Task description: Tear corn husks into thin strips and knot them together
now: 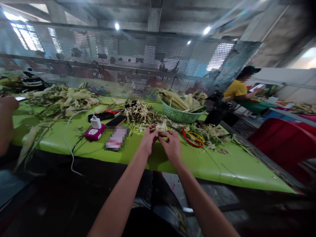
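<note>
My left hand (pixel 149 141) and my right hand (pixel 171 144) meet above the front part of the green table (pixel 138 156). The fingers of both are bent and pinched around a small pale piece of dried plant (pixel 161 127), partly hidden by the fingertips. Behind them lies a heap of dried pale flowers and stems (pixel 140 113). To the right of my right hand rest red-handled scissors (pixel 189 140) and a yellow-handled pair (pixel 197 136). A phone (pixel 117 138) lies left of my left hand.
A green basket (pixel 181 115) of dried husks stands behind. Further left are a purple power block (pixel 94 132) with a white charger and cable, a dark phone (pixel 116 120) and a husk pile (pixel 74 97). Another person's arm (pixel 6 121) is far left; a person in yellow (pixel 237 89) sits right.
</note>
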Demonstrator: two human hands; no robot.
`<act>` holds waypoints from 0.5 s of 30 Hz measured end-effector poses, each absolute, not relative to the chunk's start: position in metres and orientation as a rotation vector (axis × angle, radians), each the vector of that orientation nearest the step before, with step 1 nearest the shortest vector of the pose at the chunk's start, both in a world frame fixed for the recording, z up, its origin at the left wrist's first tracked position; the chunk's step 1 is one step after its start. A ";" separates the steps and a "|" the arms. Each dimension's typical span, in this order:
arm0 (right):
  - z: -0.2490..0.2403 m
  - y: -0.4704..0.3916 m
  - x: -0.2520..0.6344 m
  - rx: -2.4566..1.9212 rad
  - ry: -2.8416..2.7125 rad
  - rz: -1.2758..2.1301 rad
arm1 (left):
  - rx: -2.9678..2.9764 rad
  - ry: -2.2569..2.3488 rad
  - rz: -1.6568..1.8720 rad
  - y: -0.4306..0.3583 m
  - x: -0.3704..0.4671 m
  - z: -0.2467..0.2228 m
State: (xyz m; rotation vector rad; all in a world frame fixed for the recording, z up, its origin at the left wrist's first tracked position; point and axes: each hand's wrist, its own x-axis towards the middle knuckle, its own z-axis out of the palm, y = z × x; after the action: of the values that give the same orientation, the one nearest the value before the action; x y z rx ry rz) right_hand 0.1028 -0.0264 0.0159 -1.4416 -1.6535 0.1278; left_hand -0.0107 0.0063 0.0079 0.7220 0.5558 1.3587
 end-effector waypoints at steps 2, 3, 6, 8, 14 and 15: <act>0.015 -0.024 0.101 -1.453 -1.635 0.176 | 0.764 0.538 1.352 0.005 -0.010 0.008; 0.015 -0.022 0.100 -1.452 -1.619 0.213 | 0.786 0.539 1.354 0.005 -0.010 0.008; 0.013 -0.018 0.098 -1.438 -1.569 0.321 | 0.861 0.575 1.379 0.004 -0.009 0.009; 0.013 -0.017 0.098 -1.430 -1.546 0.344 | 0.895 0.616 1.410 0.004 -0.009 0.010; 0.013 -0.021 0.098 -1.394 -1.615 0.340 | 0.900 0.683 1.472 0.004 -0.011 0.012; 0.013 -0.022 0.098 -1.393 -1.624 0.333 | 0.900 0.693 1.484 0.005 -0.011 0.012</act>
State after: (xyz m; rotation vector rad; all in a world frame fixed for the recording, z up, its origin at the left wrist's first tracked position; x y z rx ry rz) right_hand 0.0984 -0.0223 0.0129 -1.3932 -1.6235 0.3326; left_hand -0.0112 0.0047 0.0118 0.9004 0.6930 1.4836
